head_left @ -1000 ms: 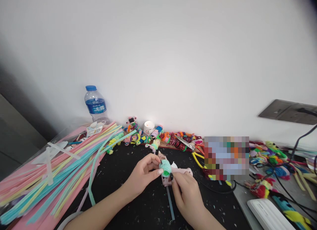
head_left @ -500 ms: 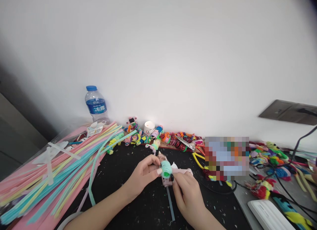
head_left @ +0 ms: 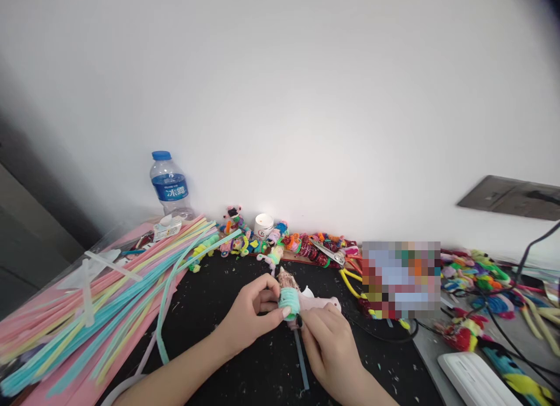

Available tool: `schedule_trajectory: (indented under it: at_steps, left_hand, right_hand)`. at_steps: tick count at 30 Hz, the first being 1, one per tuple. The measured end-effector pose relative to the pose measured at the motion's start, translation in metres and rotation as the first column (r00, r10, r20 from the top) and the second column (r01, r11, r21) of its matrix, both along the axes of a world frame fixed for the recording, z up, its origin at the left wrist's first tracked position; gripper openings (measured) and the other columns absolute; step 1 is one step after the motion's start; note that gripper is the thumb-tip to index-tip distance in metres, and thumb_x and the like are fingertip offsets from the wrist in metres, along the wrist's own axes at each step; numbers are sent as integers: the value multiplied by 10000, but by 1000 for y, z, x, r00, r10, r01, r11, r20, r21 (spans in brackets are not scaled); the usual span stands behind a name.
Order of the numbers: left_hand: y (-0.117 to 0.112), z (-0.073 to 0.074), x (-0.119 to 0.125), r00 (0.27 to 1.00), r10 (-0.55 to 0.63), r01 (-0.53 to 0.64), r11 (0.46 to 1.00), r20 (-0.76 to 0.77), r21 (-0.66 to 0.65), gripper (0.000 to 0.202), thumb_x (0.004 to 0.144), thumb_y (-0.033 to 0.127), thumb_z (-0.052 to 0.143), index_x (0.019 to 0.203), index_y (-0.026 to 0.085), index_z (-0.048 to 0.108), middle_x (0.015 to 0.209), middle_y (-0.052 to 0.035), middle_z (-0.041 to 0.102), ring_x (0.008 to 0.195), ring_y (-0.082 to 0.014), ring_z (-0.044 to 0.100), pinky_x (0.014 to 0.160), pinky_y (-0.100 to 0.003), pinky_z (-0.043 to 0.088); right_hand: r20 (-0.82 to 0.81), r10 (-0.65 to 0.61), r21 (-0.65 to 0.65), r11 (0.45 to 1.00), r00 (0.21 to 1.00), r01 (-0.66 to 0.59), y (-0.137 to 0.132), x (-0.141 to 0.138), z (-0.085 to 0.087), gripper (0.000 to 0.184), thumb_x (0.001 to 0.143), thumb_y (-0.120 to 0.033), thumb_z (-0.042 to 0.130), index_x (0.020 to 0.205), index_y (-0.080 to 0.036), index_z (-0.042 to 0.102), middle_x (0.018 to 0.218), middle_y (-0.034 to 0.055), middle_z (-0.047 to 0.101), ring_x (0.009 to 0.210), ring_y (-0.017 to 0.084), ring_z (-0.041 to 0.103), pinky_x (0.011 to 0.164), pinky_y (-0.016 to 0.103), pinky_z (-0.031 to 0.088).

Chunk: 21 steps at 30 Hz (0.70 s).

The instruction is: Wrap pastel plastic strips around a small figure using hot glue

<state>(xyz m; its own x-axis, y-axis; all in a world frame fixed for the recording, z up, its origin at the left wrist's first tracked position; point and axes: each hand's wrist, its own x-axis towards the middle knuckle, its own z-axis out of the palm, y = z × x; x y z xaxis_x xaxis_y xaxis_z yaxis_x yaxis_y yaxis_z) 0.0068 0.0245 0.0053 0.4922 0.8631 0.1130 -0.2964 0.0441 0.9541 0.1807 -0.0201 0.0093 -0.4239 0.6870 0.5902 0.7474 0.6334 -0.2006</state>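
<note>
Between thumb and fingers, my left hand (head_left: 256,308) grips a mint-green coil of wound pipe cleaner (head_left: 289,301). At the coil's lower right end, my right hand (head_left: 328,339) pinches a small black piece (head_left: 299,321), too small to name surely. Beneath the coil lies a pale pink glue gun (head_left: 321,303) with a brownish, stained nozzle end (head_left: 286,279) pointing to the wall. A translucent glue stick (head_left: 301,359) sticks out of its back toward me. The coil hides part of the gun's body.
Loose pipe cleaners (head_left: 131,289) spread over pink sheets at left, near a water bottle (head_left: 170,184). Along the wall stand several pipe-cleaner figures (head_left: 273,256), a paper cup (head_left: 263,225) and scissors (head_left: 329,253). Black cables (head_left: 503,327) and a white box-shaped device (head_left: 475,380) are at right.
The coil has tilted and shifted slightly left and up, so its green end now faces less toward me. My right hand has moved a little left with the black piece.
</note>
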Motion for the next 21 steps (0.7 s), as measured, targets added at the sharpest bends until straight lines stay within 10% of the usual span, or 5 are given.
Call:
schedule_trajectory:
  at_steps: [21]
  left_hand:
    - [0, 4, 0, 985, 71, -53, 992, -155, 116, 283, 753, 204, 624, 1034, 192, 592, 960, -62, 617, 836, -176, 564, 653, -232, 477]
  right_hand:
    - [-35, -50, -18, 999, 998, 50, 0, 2, -1, 250, 878, -84, 368, 701, -170, 521, 570, 5, 499, 513, 142, 364, 550, 275, 221]
